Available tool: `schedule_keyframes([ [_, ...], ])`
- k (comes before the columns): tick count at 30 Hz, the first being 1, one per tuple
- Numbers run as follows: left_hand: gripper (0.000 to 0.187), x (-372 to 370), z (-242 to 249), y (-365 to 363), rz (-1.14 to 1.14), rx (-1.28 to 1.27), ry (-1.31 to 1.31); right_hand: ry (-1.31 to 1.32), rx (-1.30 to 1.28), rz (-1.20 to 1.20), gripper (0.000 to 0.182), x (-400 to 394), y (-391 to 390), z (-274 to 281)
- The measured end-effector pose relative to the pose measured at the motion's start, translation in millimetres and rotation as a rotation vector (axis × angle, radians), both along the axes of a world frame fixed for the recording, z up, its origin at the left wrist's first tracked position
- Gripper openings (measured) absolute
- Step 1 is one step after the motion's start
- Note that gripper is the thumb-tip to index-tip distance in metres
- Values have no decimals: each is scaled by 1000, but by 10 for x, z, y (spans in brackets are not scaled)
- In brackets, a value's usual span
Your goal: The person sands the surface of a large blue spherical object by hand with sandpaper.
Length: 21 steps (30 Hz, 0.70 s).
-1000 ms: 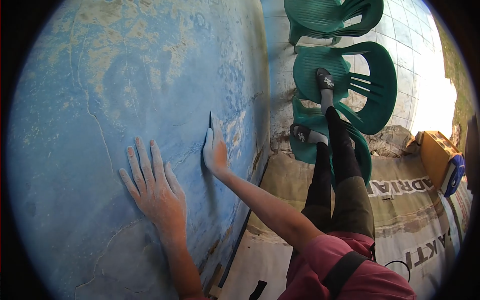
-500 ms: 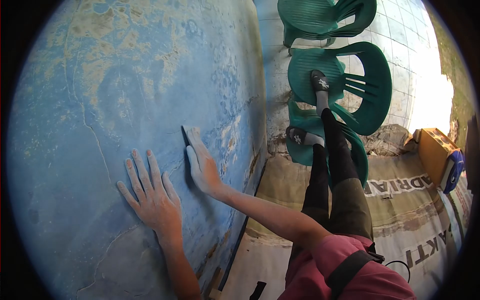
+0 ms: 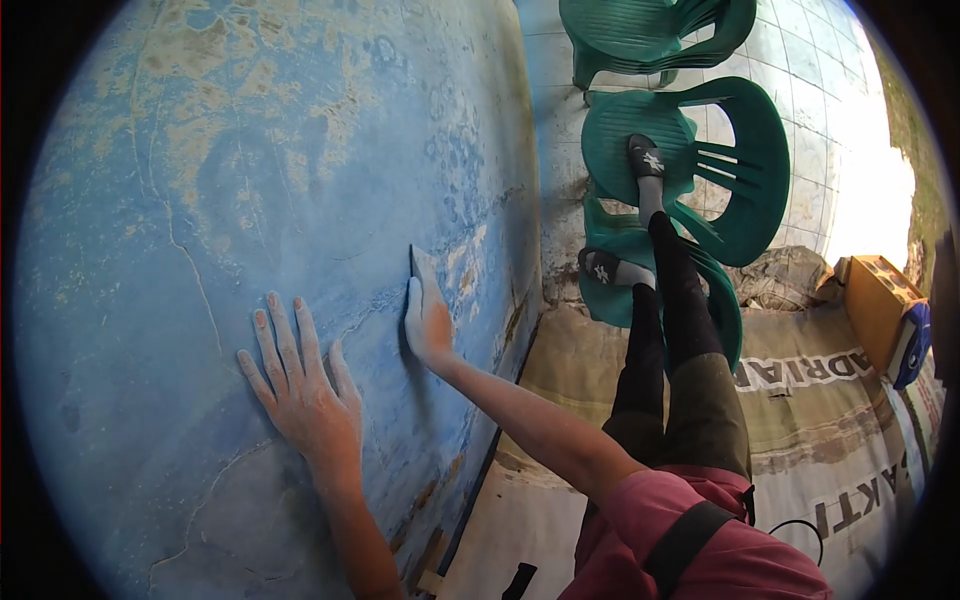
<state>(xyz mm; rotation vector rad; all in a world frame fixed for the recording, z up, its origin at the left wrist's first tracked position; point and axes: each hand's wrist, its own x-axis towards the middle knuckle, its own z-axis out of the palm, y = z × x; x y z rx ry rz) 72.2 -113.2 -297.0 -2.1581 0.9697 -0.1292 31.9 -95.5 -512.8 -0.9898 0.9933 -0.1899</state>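
Note:
The blue wall point(image 3: 330, 210) has worn, flaking paint and fine cracks. My left hand point(image 3: 315, 405) lies flat against it, fingers spread, holding nothing. To its right, my right hand point(image 3: 432, 325) is turned edge-on to me with its fingers pressed together against the wall. Under those fingers a thin, dark-edged piece of sandpaper point(image 3: 413, 262) shows as a sliver; most of it is hidden by the hand. Pale dust coats both hands.
My feet in dark slides stand on two green plastic chairs point(image 3: 735, 185); another green chair point(image 3: 640, 35) is at the top. A printed banner sheet point(image 3: 800, 420) covers the floor, with a cardboard box point(image 3: 875, 305) at the right. Pale tiles point(image 3: 810, 110) lie beyond.
My right hand has slid rightward along the wall with the sandpaper, farther from my left hand. The left hand stays flat in nearly the same place. The view has shifted slightly.

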Motion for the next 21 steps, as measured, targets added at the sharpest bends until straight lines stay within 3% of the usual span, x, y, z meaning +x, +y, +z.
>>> schedule_keyframes([
  [4,59,-59,104,34,25,-12,5,20,114,66,50,-4,-251,119],
  [6,60,-41,17,41,7,-27,-30,-313,-223,192,50,-198,-152,450],
  [10,57,9,-111,112,-46,46,-157,-219,-230,66,50,-3,-108,106],
  [12,58,5,-75,157,-45,56,-158,184,594,288,50,165,-381,-224],
  [13,58,18,-92,156,-58,57,-144,185,590,283,50,184,-412,-81],
  [15,58,42,-143,167,-65,32,-153,-118,-42,63,50,195,-359,307],
  [16,58,30,-164,180,-68,20,-162,-113,-45,70,50,137,-313,404],
  [18,59,-15,-104,126,-28,32,-110,-405,-333,131,51,38,-242,564],
  [20,59,-12,54,8,-7,32,-73,-382,-378,106,51,23,-168,151],
  [21,61,-32,190,-22,8,-7,-53,-221,-151,56,51,69,-110,-124],
])
